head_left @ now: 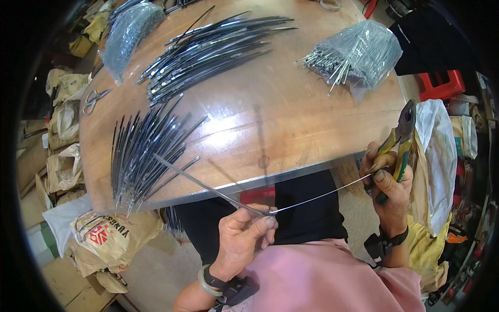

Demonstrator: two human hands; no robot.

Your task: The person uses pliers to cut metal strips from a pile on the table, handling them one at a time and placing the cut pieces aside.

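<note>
My left hand [241, 236] pinches the near end of a long, narrow dark strip [205, 183], which slants up leftward over the table edge. A thin silvery wire rod [322, 194] meets that end at my fingertips; whether it is hooked through cannot be made out. My right hand [393, 196] grips pliers [403, 127] with yellow-and-green handles, jaws pointing up and away. Its thumb and finger also pinch the wire rod's other end. Left of the strip lies a fanned bundle of similar dark strips [148, 151], and a larger bundle [208, 57] lies farther back.
On the wooden table [312, 125] are a plastic bag of wire rods [364, 57] at far right, another clear bag [132, 34] at far left, and scissors [92, 102]. A red stool [441, 86] stands beyond the right edge. Sacks [117, 234] crowd the floor at left.
</note>
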